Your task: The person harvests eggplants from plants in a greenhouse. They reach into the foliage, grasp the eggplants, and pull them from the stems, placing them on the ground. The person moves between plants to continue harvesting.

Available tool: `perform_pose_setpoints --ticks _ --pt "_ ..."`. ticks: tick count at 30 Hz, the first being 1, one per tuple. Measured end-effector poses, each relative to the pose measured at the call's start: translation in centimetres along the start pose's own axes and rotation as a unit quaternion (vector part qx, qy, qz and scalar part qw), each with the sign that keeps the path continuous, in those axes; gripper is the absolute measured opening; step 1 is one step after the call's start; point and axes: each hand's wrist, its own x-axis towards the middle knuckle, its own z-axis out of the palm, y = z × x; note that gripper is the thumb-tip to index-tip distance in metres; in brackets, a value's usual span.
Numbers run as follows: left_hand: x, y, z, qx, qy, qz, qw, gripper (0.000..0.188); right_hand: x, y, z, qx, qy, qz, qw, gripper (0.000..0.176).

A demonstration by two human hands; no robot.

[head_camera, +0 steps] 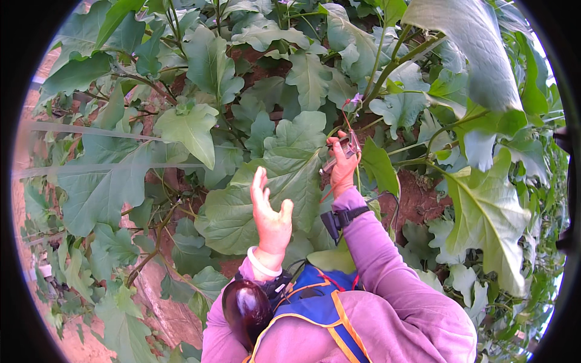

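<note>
My right hand point(344, 168) is closed around a small metal hand tool point(351, 146) with a red cord, held beside an eggplant stem point(379, 81). The tool's exact kind is hard to tell. Just above it a purple flower point(357, 98) shows among the leaves. My left hand point(272, 222) is raised over a broad eggplant leaf point(240, 204), fingers apart and holding nothing. A dark, glossy eggplant point(247, 308) rests against my left forearm, near the blue apron point(313, 299) with orange edging.
Leafy eggplant plants point(199, 59) crowd the far side and both flanks. A large leaf point(467, 50) hangs close at upper right. Pale strings point(91, 130) stretch across the left. Reddish soil point(415, 199) shows between plants, and bare ground point(159, 304) lies at lower left.
</note>
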Motion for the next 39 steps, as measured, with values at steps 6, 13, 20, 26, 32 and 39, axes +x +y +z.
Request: perform_pose_setpoints --ticks 6,13,20,26,32,39 --pt "-0.7 -0.8 -2.0 0.058 -0.020 0.011 0.998 0.068 0.7 1.2 0.1 0.014 0.043 -0.075 0.996 0.043" --pt "-1.7 -0.6 -1.9 0.194 0.028 0.109 0.974 0.066 -0.1 1.0 -0.1 0.018 0.029 -0.079 0.996 0.035" --pt "-2.7 -2.8 -3.3 0.452 0.019 -0.112 0.885 0.094 -1.0 -3.2 -0.6 -0.024 -0.048 -0.010 0.999 0.035" --pt "-6.1 -4.5 -1.9 0.397 -0.363 -0.198 0.820 0.080 -3.1 -11.6 0.0 0.065 -0.193 0.077 0.976 0.055" --pt "-8.9 -6.2 -3.1 0.198 -0.496 -0.150 0.832 0.088 -9.1 -10.7 2.7 0.138 -0.285 0.210 0.925 0.065" --pt "-8.6 -7.8 -10.9 0.168 -0.347 -0.162 0.908 0.075 -16.4 -6.5 1.8 -0.101 -0.294 0.086 0.947 0.071"
